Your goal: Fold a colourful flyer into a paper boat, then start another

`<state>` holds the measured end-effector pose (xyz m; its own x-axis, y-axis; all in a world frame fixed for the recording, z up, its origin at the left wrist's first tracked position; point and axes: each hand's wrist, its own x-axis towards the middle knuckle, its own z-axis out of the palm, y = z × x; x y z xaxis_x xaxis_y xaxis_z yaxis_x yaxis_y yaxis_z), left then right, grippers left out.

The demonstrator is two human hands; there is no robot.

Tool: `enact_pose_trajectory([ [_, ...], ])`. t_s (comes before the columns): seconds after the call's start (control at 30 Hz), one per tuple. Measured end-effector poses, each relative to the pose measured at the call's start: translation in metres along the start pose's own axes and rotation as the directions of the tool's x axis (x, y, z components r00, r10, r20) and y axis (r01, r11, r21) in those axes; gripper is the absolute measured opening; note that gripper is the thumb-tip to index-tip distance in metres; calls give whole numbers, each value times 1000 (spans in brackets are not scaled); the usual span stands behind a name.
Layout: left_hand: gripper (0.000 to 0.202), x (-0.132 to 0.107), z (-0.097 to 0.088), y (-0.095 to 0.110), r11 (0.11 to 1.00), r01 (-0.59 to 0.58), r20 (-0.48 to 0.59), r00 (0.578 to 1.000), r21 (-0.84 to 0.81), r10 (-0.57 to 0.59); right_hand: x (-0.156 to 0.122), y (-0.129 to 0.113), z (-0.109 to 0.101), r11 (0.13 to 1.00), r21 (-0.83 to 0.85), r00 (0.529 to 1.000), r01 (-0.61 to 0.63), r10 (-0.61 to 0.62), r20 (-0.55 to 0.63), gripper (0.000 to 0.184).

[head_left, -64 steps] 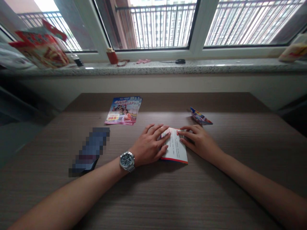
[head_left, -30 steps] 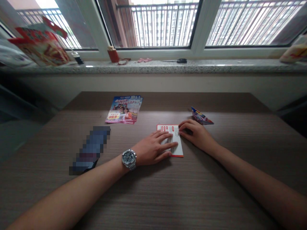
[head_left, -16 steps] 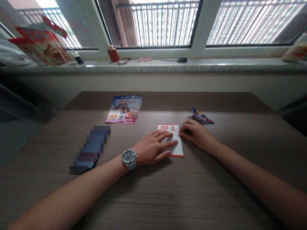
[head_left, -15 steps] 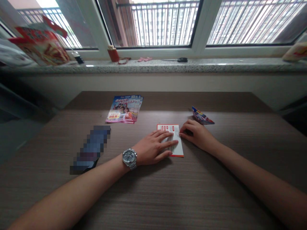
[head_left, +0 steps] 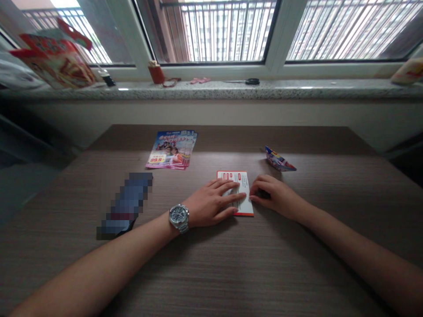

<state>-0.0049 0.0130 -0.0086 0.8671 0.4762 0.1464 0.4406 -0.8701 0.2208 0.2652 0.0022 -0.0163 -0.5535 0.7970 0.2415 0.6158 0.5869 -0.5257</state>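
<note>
A white flyer (head_left: 246,207) with red labels and an orange edge lies on the table in front of me. Spread flat over it, my left hand (head_left: 213,203) presses it down and covers much of its left part; a metal watch (head_left: 179,216) is on that wrist. At the flyer's right edge, my right hand (head_left: 272,196) has its thumb and fingertips pinched together on the paper's border. Just beyond that hand rests a folded colourful paper piece (head_left: 279,160), pointed at its ends.
A stack of printed flyers (head_left: 172,150) lies at the back left of the table. A blurred-out phone-like object (head_left: 127,204) is beside my left forearm. On the stone windowsill are scissors (head_left: 251,81), a red container (head_left: 156,73) and a red food bag (head_left: 62,61).
My right hand has slid along the flyer's right edge towards me. My left hand and the flyer have stayed in place.
</note>
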Motion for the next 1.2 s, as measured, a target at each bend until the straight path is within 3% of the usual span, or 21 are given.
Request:
enact_pose_trajectory([
  [0.63, 46, 2, -1, 2, 1000, -1, -18, 1000, -18, 1, -31, -19, 2, 992, 120, 994, 39, -51, 96, 3],
  [0.73, 46, 2, 0, 2, 1000, -6, -18, 1000, -11, 6, -28, -16, 1, 989, 144, 998, -13, 4, 64, 4],
  [0.93, 46, 1, 0, 1, 1000, -7, -11, 1000, 0, 7, -10, -10, 3, 998, 33, 996, -55, 58, -74, 4],
  [1.2, 45, -1, 0, 1, 1000, -14, -20, 1000, -3, 14, 1, -4, 8, 995, -41, 989, -93, 87, -118, 4],
])
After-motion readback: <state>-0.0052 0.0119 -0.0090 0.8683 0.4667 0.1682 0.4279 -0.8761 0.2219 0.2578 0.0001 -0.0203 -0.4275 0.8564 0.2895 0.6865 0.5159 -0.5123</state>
